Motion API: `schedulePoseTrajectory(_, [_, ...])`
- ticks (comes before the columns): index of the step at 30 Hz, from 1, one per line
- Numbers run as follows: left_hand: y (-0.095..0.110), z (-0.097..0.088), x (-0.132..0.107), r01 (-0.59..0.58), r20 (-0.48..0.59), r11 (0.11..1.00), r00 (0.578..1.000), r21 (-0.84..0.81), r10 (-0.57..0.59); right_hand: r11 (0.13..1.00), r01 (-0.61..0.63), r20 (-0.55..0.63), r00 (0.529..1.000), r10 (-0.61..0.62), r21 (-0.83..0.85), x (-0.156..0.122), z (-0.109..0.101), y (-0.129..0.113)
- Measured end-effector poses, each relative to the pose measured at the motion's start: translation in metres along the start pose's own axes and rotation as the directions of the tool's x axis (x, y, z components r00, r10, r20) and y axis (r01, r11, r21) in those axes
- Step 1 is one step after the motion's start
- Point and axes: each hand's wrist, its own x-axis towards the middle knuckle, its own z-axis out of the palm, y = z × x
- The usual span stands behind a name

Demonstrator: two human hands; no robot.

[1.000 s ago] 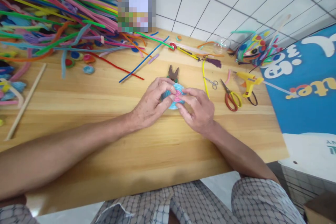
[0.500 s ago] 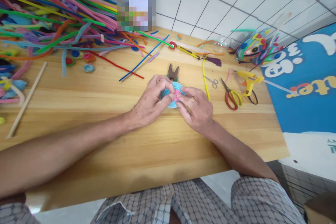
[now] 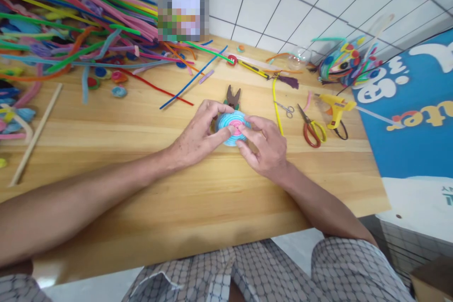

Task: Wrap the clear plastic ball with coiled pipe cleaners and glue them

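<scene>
A coiled disc of light-blue pipe cleaner with a pink centre (image 3: 232, 127) sits between both hands above the wooden table (image 3: 141, 141). My left hand (image 3: 198, 134) grips the disc's left edge, fingers curled round it and thumb near the pink middle. My right hand (image 3: 264, 144) pinches the right side, its fingertips pressed at the centre. A small brown pipe-cleaner shape (image 3: 233, 96) lies just behind the disc.
A heap of coloured pipe cleaners (image 3: 71, 19) fills the back left. To the right lie red-handled scissors (image 3: 311, 130), small scissors (image 3: 286, 109), a yellow glue gun (image 3: 334, 107) and a yellow pipe cleaner (image 3: 276, 104). A wooden stick (image 3: 35, 134) lies at left. A colourful pipe-cleaner figure (image 3: 345, 63) stands back right.
The disc has tilted so its flat face shows more. My left fingers shifted along its edge and my right fingertips moved slightly lower on the centre.
</scene>
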Motion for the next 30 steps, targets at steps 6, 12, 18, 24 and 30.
schedulePoseTrajectory(6, [0.0, 0.002, 0.0, 0.048, -0.001, 0.998, 0.999, -0.033, -0.048, 0.999, 0.013, -0.004, 1.0, -0.013, -0.05, -0.001, 0.0, -0.001])
schedulePoseTrajectory(12, [0.004, 0.004, -0.001, 0.06, 0.033, 0.984, 0.998, -0.168, -0.056, 0.997, -0.009, 0.014, 1.0, 0.01, -0.079, -0.002, -0.002, -0.008])
schedulePoseTrajectory(18, [0.005, 0.008, -0.001, 0.008, -0.016, 0.984, 1.0, -0.178, -0.01, 0.992, -0.019, 0.014, 1.0, 0.021, -0.126, -0.001, -0.001, -0.014])
schedulePoseTrajectory(24, [0.006, 0.009, -0.001, 0.033, -0.029, 0.991, 0.999, -0.129, -0.037, 0.993, -0.02, -0.001, 1.0, 0.02, -0.113, -0.001, 0.0, -0.011])
schedulePoseTrajectory(30, [0.006, 0.007, -0.001, 0.063, -0.007, 0.995, 0.998, -0.084, -0.064, 0.998, -0.018, -0.01, 1.0, 0.018, -0.063, -0.002, 0.0, -0.009])
